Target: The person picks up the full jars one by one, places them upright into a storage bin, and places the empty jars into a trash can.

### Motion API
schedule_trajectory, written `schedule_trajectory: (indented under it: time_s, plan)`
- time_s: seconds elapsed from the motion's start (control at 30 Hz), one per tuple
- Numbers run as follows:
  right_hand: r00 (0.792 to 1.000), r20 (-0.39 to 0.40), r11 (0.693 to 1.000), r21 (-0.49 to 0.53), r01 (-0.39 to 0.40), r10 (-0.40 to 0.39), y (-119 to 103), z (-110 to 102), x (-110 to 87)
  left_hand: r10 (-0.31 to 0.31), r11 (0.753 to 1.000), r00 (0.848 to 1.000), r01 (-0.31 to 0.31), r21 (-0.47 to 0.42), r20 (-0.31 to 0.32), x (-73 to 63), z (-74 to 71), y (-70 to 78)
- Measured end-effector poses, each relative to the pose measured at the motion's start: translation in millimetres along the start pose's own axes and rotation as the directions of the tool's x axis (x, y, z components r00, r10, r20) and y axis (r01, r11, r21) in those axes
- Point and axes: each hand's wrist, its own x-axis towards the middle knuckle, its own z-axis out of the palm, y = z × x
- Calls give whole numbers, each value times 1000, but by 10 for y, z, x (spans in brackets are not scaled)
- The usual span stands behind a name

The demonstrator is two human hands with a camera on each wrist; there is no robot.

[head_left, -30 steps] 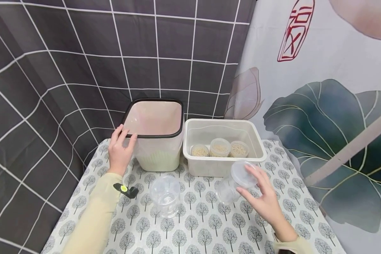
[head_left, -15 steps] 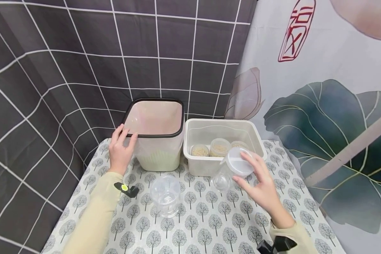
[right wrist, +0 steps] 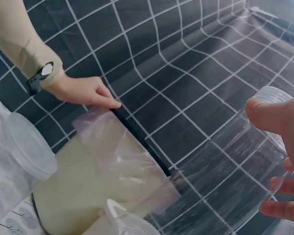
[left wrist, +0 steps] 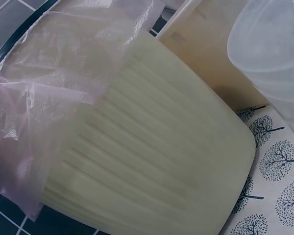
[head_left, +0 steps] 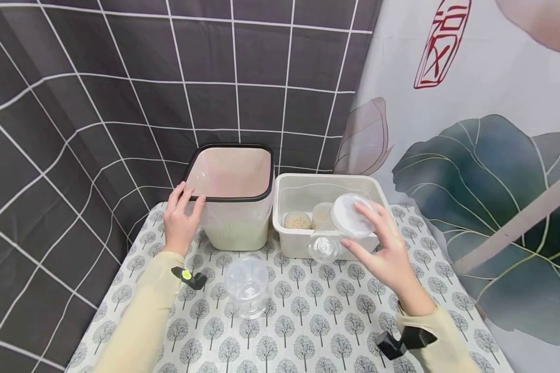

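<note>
My right hand [head_left: 388, 254] holds a clear plastic jar [head_left: 324, 247] by its whitish lid [head_left: 350, 213]. The jar is tilted, its bottom pointing down and left, in front of and above the white storage bin [head_left: 289, 241]. In the right wrist view the thumb presses the lid's edge. At the left, my left hand [head_left: 182, 220] grips the front left corner of a trash can [head_left: 235, 228], fingers over its black rim. A second clear jar [head_left: 247, 287] stands on the table in front of the trash can.
Inside the storage bin sit jars of pale beans, such as the left jar [head_left: 296, 220]; the held jar partly hides the others. A pinkish bag [right wrist: 122, 152] lines the trash can. A dark gridded cloth [head_left: 214, 62] hangs behind the tree-patterned tablecloth [head_left: 284, 331].
My right hand has lifted the jar from near the table up and away from me, to the storage bin's front rim. My left hand stays at the trash can's rim.
</note>
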Motion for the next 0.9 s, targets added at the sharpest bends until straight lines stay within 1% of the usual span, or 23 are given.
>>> schedule_trajectory:
  time_s: [0.13, 0.23, 0.43, 0.57, 0.73, 0.9]
  plan:
    - [1000, -5, 1000, -16, 0, 0, -20, 38, 76, 7, 1000, 1000, -7, -6, -10, -7, -2, -12]
    - [1000, -7, 1000, -9, -1, 1, -30, 73, 127, 12, 1000, 1000, -12, -5, -13, -11, -11, -11]
    - [1000, 8, 999, 46, 2, -2, -20, 145, 227, 9, 1000, 1000, -9, 2, -9, -19, -20, -17]
    - [1000, 8, 998, 54, 11, -11, -1, 186, 286, 11, 1000, 1000, -11, -15, -21, -14, -5, -20]
    - [1000, 12, 996, 80, 25, -26, 14, 237, 343, 27, 999, 999, -29, -32, -47, 0, 28, -34]
    - [999, 24, 998, 55, 40, -41, -13, 291, 416, 23, 999, 998, -25, -34, -51, -7, 40, -64]
